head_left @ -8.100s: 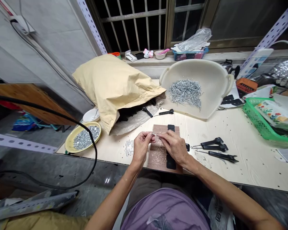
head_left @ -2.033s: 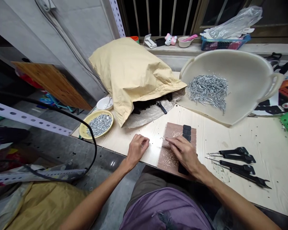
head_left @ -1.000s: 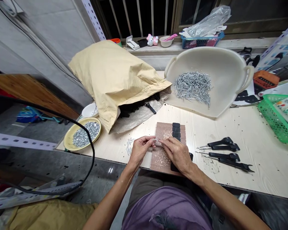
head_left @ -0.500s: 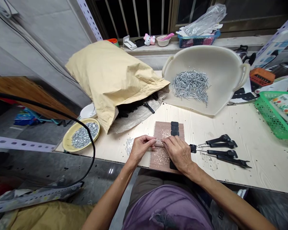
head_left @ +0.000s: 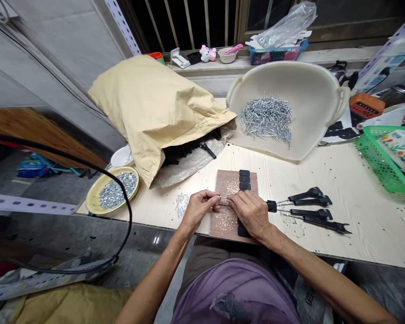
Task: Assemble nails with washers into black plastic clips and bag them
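Note:
A thin metal rod (head_left: 223,197) spans the gap between my hands, above a brown board (head_left: 219,227). My left hand (head_left: 200,209) pinches its left end between thumb and fingertips. My right hand (head_left: 250,211) has its fingers closed around the other end and hides that part. Black pads (head_left: 245,179) lie in a row down the board, partly covered by my right hand. Just right of that hand is a small black block (head_left: 272,206). Several black-handled pieces with metal shafts (head_left: 311,213) lie fanned out farther right. Small metal bits (head_left: 181,204) are scattered left of my left hand.
A yellow dish (head_left: 94,198) of small metal parts stands at the left edge behind a black cable (head_left: 130,216). A beige sack (head_left: 155,99) spills black parts. Behind are a white basin (head_left: 310,112) with metal pins (head_left: 267,119) and, rightward, a green basket (head_left: 378,157).
The view has shifted slightly. Both hands keep the same hold on the rod, with hardly any visible movement.

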`<move>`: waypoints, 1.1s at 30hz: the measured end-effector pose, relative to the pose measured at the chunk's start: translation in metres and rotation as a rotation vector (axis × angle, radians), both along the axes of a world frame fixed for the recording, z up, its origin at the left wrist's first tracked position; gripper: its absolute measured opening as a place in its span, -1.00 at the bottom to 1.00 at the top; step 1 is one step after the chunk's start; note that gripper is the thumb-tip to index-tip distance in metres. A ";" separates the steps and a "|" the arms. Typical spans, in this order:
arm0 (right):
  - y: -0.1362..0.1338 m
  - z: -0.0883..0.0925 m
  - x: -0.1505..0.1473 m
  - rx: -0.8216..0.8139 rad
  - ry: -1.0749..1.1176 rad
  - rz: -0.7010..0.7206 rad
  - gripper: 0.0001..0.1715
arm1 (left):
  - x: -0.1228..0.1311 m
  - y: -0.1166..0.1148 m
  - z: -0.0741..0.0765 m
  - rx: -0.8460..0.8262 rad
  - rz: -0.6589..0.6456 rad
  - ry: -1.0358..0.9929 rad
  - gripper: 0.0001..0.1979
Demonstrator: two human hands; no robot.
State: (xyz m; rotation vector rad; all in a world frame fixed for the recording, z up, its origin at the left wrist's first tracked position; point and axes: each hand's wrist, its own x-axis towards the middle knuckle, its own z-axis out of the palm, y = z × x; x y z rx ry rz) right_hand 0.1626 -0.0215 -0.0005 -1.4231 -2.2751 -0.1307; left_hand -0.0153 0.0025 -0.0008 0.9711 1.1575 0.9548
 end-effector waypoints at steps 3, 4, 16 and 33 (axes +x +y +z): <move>0.001 0.001 0.001 -0.084 0.089 -0.005 -0.74 | 0.003 -0.001 0.001 0.036 0.015 0.024 -0.74; 0.001 0.000 0.002 -0.126 0.138 -0.003 -0.74 | 0.004 -0.001 0.001 0.051 0.016 0.047 -0.74; 0.004 0.000 0.009 0.015 0.006 0.015 -0.75 | 0.009 0.002 -0.002 -0.077 -0.023 -0.062 -0.69; 0.005 -0.003 0.015 -0.116 0.070 0.013 -0.74 | 0.013 0.005 -0.004 -0.041 -0.062 -0.017 -0.68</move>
